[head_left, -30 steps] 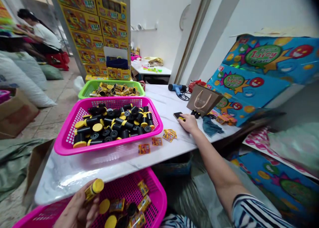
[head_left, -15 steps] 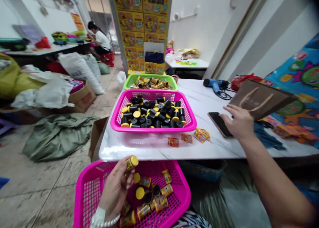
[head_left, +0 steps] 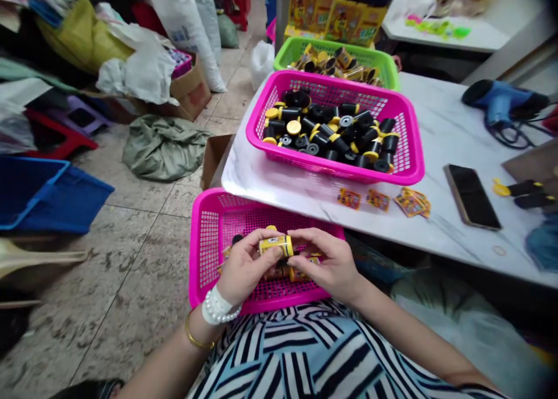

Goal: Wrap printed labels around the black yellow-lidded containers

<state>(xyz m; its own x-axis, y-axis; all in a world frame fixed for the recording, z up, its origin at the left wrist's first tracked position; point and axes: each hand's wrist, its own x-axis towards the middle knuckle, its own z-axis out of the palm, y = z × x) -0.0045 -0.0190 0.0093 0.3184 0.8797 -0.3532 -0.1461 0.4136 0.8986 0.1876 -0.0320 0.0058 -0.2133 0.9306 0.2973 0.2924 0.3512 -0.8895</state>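
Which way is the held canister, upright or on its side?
On its side: the canister lies nearly level, its cap toward the right hand.

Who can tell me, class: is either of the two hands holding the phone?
No, the phone lies on the white table, and the left hand holds a small yellow tube.

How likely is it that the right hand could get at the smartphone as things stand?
Probably yes: nothing tall stands between the right hand and the smartphone on the tabletop, only flat packets lie nearby, and the left hand holds the yellow container.
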